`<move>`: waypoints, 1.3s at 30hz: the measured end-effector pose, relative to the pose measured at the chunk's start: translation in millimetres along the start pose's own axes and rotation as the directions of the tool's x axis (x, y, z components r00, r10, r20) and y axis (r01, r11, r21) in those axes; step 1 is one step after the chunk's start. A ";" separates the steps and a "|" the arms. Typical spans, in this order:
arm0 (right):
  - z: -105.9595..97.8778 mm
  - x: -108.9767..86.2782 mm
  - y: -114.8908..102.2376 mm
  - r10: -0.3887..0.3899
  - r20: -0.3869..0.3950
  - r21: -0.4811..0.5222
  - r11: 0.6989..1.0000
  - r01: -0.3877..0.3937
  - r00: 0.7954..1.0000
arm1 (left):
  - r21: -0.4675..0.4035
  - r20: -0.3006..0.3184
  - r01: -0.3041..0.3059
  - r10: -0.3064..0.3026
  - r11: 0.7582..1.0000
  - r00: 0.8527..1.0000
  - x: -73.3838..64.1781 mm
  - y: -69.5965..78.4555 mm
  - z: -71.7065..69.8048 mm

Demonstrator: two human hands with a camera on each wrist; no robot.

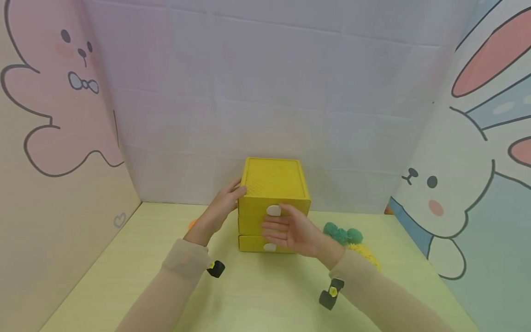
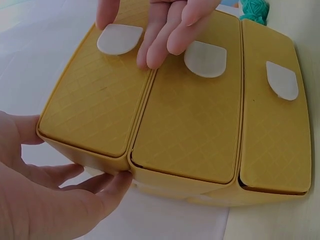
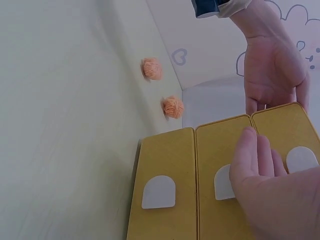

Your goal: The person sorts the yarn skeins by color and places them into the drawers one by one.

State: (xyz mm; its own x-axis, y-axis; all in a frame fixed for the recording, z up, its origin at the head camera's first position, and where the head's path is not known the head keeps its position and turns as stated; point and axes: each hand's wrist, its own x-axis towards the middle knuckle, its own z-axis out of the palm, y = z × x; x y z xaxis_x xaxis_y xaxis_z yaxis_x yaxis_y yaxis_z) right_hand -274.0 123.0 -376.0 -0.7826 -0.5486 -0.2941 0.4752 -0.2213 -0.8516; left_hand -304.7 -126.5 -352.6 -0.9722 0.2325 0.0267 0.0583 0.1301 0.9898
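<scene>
A yellow box with three stacked drawers (image 1: pixel 274 177) stands on the table against the back curtain. Each drawer front bears a white rounded tab: the top tab (image 1: pixel 273 210), the middle tab (image 2: pixel 205 59) and the bottom tab (image 1: pixel 269 247). My left hand (image 1: pixel 221 207) rests on the box's left side, thumb at the top edge and fingertips against the side wall. In front of the drawers is my right hand (image 1: pixel 298 230), palm turned left and fingers extended. Its thumb is beside the top tab; its fingers cover the middle tab in the head view. All drawers look closed.
Right of the box lie green yarn balls (image 1: pixel 341 236) and a yellow fluffy bundle (image 1: pixel 365 254), partly behind my right forearm. On the left side are two orange yarn balls (image 3: pixel 152 68). Printed curtains enclose the table (image 1: pixel 244 295) at the back and sides.
</scene>
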 end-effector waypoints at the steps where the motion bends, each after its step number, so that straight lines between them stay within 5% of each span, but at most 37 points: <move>1: 0.5 0.5 0.5 -0.004 -0.004 0.004 1.000 0.004 1.000 | -0.001 0.002 -0.002 0.002 1.000 1.000 -0.1 0.0 -0.1; 13: 1.9 4.9 3.4 -0.060 -0.071 -0.023 0.998 0.058 0.996 | -0.001 0.002 -0.007 0.007 1.000 1.000 -0.3 0.7 -0.6; 39: 0.8 -5.4 9.1 -0.116 -0.037 -0.153 0.982 0.109 0.993 | -0.009 0.031 -0.023 0.023 1.000 0.999 0.2 0.2 -1.1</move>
State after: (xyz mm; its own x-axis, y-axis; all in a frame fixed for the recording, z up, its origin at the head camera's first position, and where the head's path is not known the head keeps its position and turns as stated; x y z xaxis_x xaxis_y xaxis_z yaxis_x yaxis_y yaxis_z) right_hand -265.2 123.3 -381.8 -0.8466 -0.4894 -0.2092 0.3197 -0.1534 -0.9350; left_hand -305.1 -127.5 -352.2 -0.9632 0.2651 0.0454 0.0785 0.1157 0.9902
